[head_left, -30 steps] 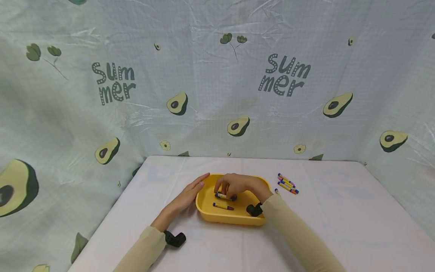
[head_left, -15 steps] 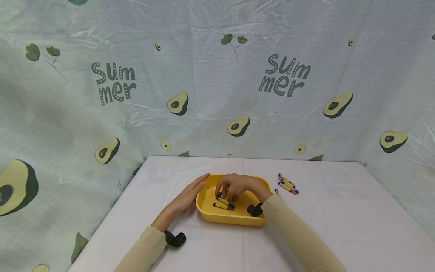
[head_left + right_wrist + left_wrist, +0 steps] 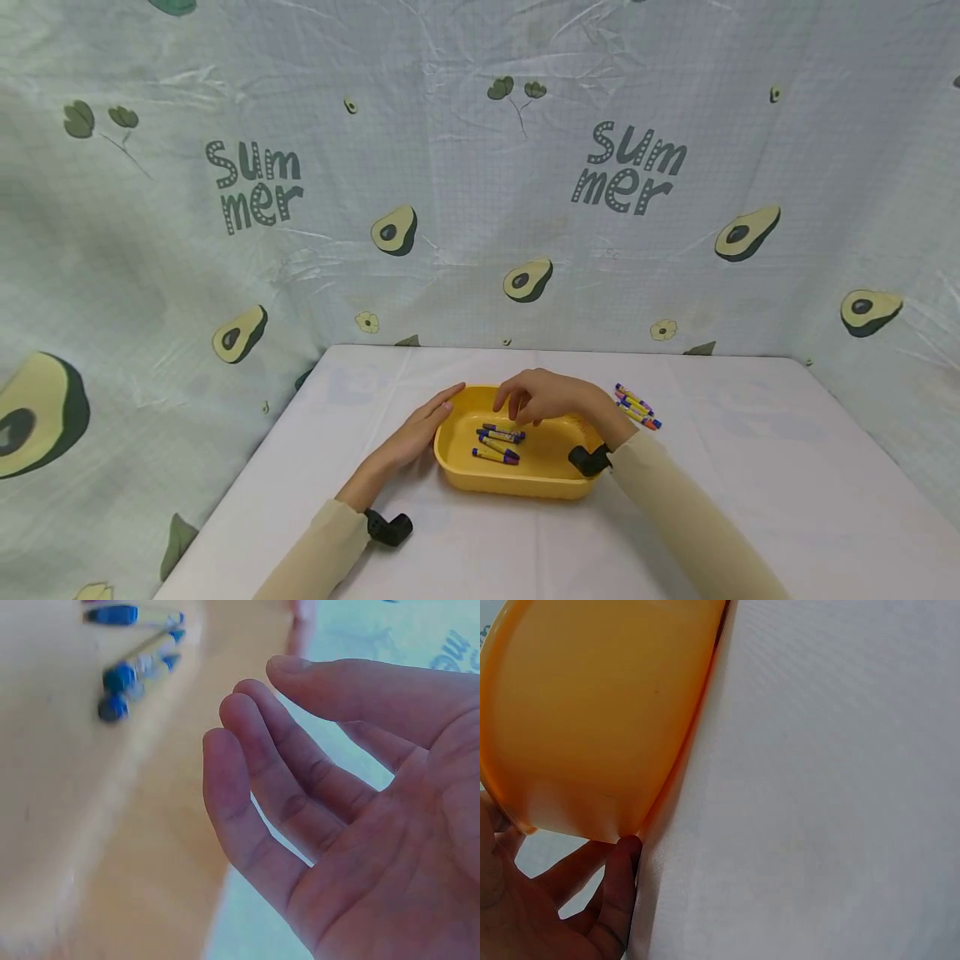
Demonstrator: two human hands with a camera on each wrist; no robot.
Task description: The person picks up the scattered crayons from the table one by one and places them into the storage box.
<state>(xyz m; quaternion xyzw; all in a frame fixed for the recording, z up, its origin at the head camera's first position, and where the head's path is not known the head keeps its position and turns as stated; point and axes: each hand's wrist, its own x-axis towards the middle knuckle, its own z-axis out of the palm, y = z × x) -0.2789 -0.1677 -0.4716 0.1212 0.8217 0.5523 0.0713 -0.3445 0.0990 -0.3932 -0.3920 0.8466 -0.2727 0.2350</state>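
Note:
A yellow tray (image 3: 517, 483) stands on the table. Inside it lie several crayons (image 3: 495, 456) with yellow wrappers and dark ends, grouped left of its middle. At the tray's left end rests my left hand (image 3: 411, 435), fingers stretched along the outer wall; in the left wrist view its fingertips touch the tray wall (image 3: 592, 735). Over the tray's right back part hovers my right hand (image 3: 551, 395), fingers loosely bent. The right wrist view shows nothing between its fingers (image 3: 225, 772), with the tray's crayons (image 3: 120, 679) blurred beyond them.
Several more crayons (image 3: 637, 408) lie in a small pile on the white table (image 3: 712, 483), right of the tray. Behind the table hangs a pale curtain (image 3: 450, 167) printed with avocados. Both wrists wear a small black camera (image 3: 388, 529).
My right hand has let go of crayons in the tray, then risen and moved right. More crayons now show side by side there. The left hand has stayed at the tray's left end.

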